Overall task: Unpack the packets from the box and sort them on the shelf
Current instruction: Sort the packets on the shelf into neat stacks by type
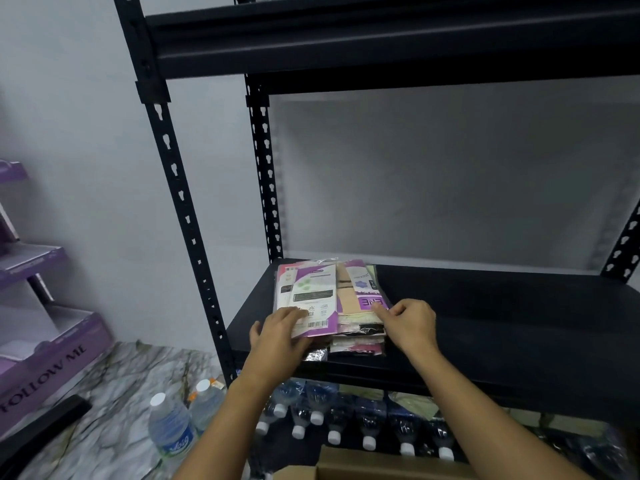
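A pile of flat pink, purple and white packets [323, 292] lies at the left front of the black shelf board [502, 306]. My left hand [282, 332] rests flat on the near left corner of the top packet, fingers straight. At the pile's right edge my right hand [410, 323] has its fingers curled, the fingertips touching the packets' side. The cardboard box [363, 465] shows only as a brown edge at the bottom of the view, between my forearms.
Black slotted uprights [183, 209] frame the rack, with another shelf [381, 39] overhead. Shrink-wrapped water bottles [346, 420] lie under the board, and two loose bottles [173, 427] stand on the marbled floor. A purple cardboard display stand [45, 344] is at the left.
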Tool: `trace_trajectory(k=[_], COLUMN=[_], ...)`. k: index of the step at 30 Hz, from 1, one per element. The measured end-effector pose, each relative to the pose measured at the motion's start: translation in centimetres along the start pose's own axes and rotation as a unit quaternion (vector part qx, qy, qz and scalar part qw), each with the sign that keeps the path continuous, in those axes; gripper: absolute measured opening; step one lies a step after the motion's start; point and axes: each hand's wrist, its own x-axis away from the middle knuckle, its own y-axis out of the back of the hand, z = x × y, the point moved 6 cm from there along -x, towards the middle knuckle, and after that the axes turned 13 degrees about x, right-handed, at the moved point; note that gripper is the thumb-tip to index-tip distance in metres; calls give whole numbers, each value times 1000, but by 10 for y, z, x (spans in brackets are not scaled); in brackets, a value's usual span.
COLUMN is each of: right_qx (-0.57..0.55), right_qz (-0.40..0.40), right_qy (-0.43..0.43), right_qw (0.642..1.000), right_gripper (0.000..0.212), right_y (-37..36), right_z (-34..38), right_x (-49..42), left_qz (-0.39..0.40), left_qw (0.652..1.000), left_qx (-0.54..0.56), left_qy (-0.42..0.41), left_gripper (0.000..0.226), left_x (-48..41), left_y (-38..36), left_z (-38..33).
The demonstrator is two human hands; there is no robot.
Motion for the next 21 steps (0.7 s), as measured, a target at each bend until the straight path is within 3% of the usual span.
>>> trace_trajectory(k=[7, 11, 14, 16, 19, 21], right_qx=[-84, -203, -252, -291, -339, -360], right_qz=[34, 62, 91, 95, 98, 95], right_qy=[-76, -129, -144, -152, -148, -139], right_qw=[993, 969, 953, 940, 924, 917], right_gripper=[29, 40, 14, 7, 14, 20], right_y=[3, 5, 7, 11, 19, 25], right_z=[-7, -13, -19, -23, -29, -32], right_x=[3, 6, 9, 13, 21, 27], left_qz=[8, 38, 33, -12, -86, -83], left_qw=[1000, 999, 999, 1000, 993, 988], left_qx=[-4, -20, -16, -2, 48, 117], left_qy=[12, 25, 16, -13, -62, -64], left_gripper=[52, 67, 72, 64, 42, 35], left_x=[1, 3, 5, 8, 15, 19], left_y=[2, 0, -1, 1, -1, -12], left_z=[-1, -3, -10, -24, -54, -74])
